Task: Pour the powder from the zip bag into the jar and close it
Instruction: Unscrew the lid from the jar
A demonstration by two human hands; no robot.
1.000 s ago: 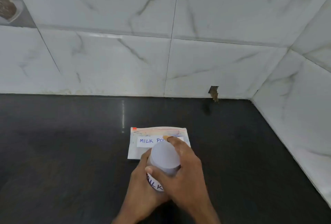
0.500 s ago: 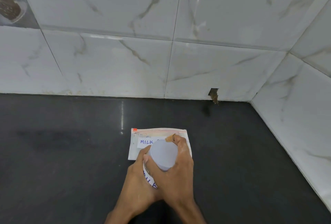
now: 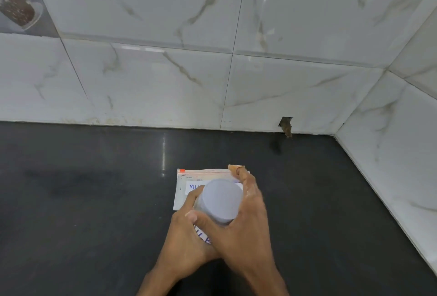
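Note:
A small jar (image 3: 203, 236) with a handwritten label stands on the dark counter, mostly hidden by my hands. A grey round lid (image 3: 221, 201) sits on top of it. My left hand (image 3: 186, 243) wraps the jar's body from the left. My right hand (image 3: 246, 227) grips the lid's rim from the right, thumb at the front. Just behind the jar a flat zip bag (image 3: 183, 191) with a white "MILK" label and an orange zip strip lies on the counter, partly covered by the lid and my fingers.
The dark counter (image 3: 94, 189) meets white marble-look wall tiles (image 3: 165, 83) at the back and on the right, forming a corner. A small chipped hole (image 3: 286, 126) shows at the base of the back wall.
My right hand has turned around the lid, its fingers shifting toward the far side. The lid now covers more of the bag's label. My left hand stays on the jar.

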